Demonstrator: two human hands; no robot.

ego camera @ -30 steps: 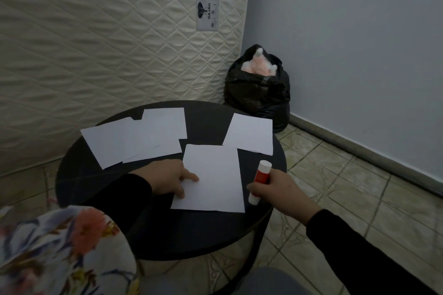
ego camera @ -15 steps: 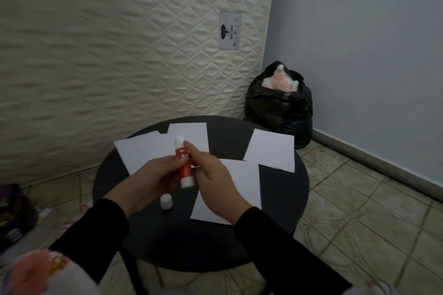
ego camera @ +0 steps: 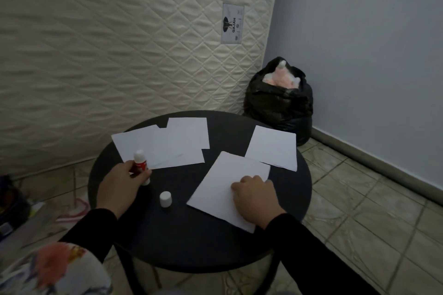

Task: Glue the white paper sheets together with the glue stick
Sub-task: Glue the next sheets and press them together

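Several white paper sheets lie on a round black table (ego camera: 182, 244). The nearest sheet (ego camera: 223, 184) lies front right, and my right hand (ego camera: 256, 201) rests on its near corner with curled fingers pressing it down. A second sheet (ego camera: 272, 147) lies behind it at the right. Overlapping sheets (ego camera: 172, 143) lie at the back left. My left hand (ego camera: 119, 187) holds the red and white glue stick (ego camera: 141, 166) upright at the table's left edge. Its white cap (ego camera: 166, 199) stands alone on the table between my hands.
A quilted mattress (ego camera: 119, 43) leans against the wall behind the table. A full black bag (ego camera: 279, 100) sits on the tiled floor in the corner at the right. Clutter lies on the floor at the far left (ego camera: 14, 208).
The cap came off the glue stick and now stands on the table. The glue stick passed from my right hand to my left and moved left. My right hand came down onto the nearest sheet.
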